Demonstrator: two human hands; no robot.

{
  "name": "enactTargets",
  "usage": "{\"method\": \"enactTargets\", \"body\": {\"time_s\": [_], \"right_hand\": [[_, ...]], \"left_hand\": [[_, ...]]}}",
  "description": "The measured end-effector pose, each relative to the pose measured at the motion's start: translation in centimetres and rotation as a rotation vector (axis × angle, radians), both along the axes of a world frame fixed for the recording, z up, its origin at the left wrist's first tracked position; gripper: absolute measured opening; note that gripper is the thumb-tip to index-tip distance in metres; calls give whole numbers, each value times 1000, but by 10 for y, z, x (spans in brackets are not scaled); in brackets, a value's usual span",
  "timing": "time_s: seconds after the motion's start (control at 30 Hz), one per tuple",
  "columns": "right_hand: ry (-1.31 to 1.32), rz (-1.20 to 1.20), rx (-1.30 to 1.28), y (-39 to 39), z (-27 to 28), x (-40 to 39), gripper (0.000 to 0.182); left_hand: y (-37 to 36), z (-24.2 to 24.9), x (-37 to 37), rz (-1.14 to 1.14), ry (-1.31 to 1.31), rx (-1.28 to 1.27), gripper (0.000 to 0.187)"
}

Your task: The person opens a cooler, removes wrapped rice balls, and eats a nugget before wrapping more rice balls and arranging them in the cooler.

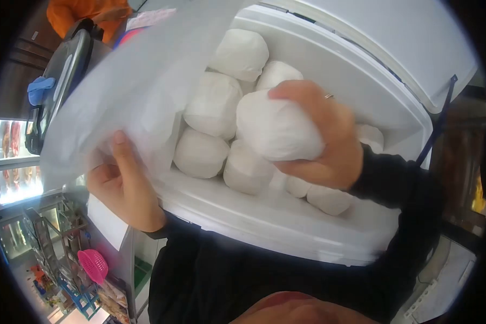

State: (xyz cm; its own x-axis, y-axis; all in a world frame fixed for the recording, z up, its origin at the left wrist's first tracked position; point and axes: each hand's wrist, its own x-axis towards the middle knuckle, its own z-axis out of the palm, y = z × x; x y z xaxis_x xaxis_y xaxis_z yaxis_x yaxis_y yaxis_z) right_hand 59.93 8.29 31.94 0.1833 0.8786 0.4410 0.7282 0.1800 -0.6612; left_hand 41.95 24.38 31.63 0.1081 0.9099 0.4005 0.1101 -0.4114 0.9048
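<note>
My right hand (329, 140) is wrapped round a white paper-wrapped ball (272, 129), holding it above an open white chest (254, 232). Several similar wrapped balls (213, 105) lie inside the chest, packed close together on the left and partly hidden by my right hand and its load. At the chest's left end, my left hand (127, 189) grips a large translucent plastic bag (129, 92), thumb pressed on its near side. The bag is smeared by motion and covers the chest's left corner.
The chest lid (383, 38) stands raised at the far side, with a dark blue stay (440, 116) at its right. A pink basket (93, 266) and a blue cloth (40, 89) are on the left. A person in orange (83, 16) is at the top left.
</note>
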Motion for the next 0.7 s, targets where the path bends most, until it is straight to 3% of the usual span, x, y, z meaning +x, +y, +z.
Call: {"method": "enactTargets", "body": {"time_s": [0.07, 0.17, 0.23, 0.37, 0.57, 0.7], "right_hand": [[-483, -108, 2, 8, -14, -6, 50], [-998, -172, -74, 14, -36, -13, 44], [-1022, -191, -105, 17, -60, -15, 40], [-1073, -208, -147, 26, -72, -19, 44], [-630, -125, -358, 27, -49, -17, 55], [-587, -109, -272, 28, -59, -21, 58]], "left_hand": [[0, 2, -2, 3, 50, 6, 16], [-1, 4, -7, -10, 121, -1, 21], [2, 0, -4, -34, 43, 51, 22], [5, -3, -8, -22, 162, 140, 23], [4, 1, -6, -51, 188, 221, 16], [4, 2, -9, -46, 291, 274, 11]]}}
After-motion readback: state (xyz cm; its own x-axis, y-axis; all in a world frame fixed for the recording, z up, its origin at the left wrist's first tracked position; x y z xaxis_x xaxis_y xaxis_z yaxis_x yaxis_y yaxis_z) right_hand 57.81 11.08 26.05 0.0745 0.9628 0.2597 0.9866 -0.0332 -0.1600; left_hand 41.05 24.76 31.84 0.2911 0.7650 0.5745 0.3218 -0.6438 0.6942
